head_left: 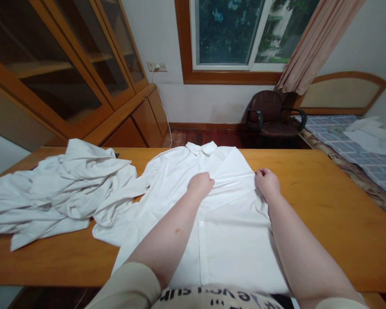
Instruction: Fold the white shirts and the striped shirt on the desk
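A white button-up shirt (234, 240) lies front up on the wooden table, its collar pointing away from me. One sleeve is folded across the chest from the right, and the other spreads out to the left. My left hand (201, 184) is closed on the shirt cloth near the button line, just below the collar; its fingertips are hidden. At the shirt's right edge, my right hand (268, 182) pinches the cloth between thumb and fingers. A crumpled heap of white clothes (61, 184) rests to the left, against the spread sleeve.
The wooden table (324, 214) extends to the right of the shirt. Beyond it are a brown office chair (266, 109) and a bed (357, 137) with a checked cover. A glass-door cabinet (116, 105) stands at the left, and a white cord (162, 103) hangs from a wall socket.
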Action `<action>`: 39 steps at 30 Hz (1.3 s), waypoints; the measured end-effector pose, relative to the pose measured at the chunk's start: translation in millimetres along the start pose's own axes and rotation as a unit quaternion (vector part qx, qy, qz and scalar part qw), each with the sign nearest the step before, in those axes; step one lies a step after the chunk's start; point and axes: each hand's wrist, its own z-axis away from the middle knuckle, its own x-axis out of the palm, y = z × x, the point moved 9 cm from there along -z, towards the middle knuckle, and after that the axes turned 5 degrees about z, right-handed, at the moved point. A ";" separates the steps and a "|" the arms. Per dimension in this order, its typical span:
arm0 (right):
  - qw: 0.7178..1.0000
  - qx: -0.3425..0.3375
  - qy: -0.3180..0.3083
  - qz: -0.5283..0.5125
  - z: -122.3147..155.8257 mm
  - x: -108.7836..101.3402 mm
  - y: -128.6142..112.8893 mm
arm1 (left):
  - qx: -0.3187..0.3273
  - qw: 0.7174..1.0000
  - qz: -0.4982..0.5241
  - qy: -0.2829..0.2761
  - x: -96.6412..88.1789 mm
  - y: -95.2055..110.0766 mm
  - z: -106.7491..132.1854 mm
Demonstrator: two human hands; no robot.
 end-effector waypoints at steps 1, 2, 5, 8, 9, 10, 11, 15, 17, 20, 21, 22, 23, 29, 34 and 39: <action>1.000 -0.004 0.000 -0.003 -0.2 -0.5 -0.1 | -0.004 1.000 0.000 0.002 -0.1 -1.1 -0.4; 1.000 -0.007 0.001 -0.005 -0.3 -1.1 -0.2 | -0.012 1.000 -0.001 0.004 -0.4 -2.7 -0.8; 1.000 -0.009 0.003 -0.009 0.4 -3.8 -0.5 | -0.041 0.999 -0.006 0.005 -1.0 -8.5 -1.4; 1.000 -0.019 -0.019 0.000 2.8 -2.4 -4.2 | -0.047 0.999 -0.011 -0.002 -0.4 -8.9 -1.0; 0.999 -0.023 -0.032 0.010 3.6 -0.7 -5.8 | -0.043 0.999 -0.012 -0.005 -0.1 -7.9 -0.8; 0.998 -0.027 -0.044 0.025 4.4 1.2 -7.2 | -0.040 0.999 -0.013 -0.008 0.2 -6.9 -0.6; 0.997 -0.030 -0.055 0.041 5.0 2.9 -8.2 | -0.036 0.999 -0.014 -0.012 0.6 -5.9 -0.5; 0.994 -0.032 -0.062 0.078 4.9 4.8 -8.9 | -0.031 0.999 -0.019 -0.033 3.8 -4.3 -0.6; 0.995 -0.063 -0.025 0.073 4.4 -1.3 -14.6 | -0.032 0.998 -0.022 -0.039 5.3 -4.4 -1.0; 0.977 -0.203 0.019 0.058 11.8 -6.4 -40.0 | -0.034 0.998 -0.025 -0.042 6.9 -4.8 -1.5; 0.965 -0.257 0.003 0.058 17.2 -1.8 -49.3 | -0.035 0.998 -0.026 -0.042 7.2 -4.9 -1.7; 0.952 -0.299 -0.025 0.065 22.7 5.6 -56.3 | -0.035 0.998 -0.026 -0.040 7.4 -5.0 -1.8; 0.941 -0.324 -0.060 0.078 27.4 14.6 -60.1 | -0.035 0.998 -0.027 -0.038 7.4 -5.2 -1.9; 0.943 -0.246 -0.154 0.165 27.3 42.3 -41.8 | -0.037 0.999 -0.025 -0.012 4.3 -6.3 -1.7; 0.967 -0.161 -0.115 0.161 10.4 31.1 -20.9 | -0.034 0.999 -0.022 0.017 -0.7 -6.9 -2.2; 0.987 -0.116 -0.059 0.090 -4.5 11.0 -6.4 | -0.029 0.999 -0.022 0.026 -0.3 -7.8 -2.5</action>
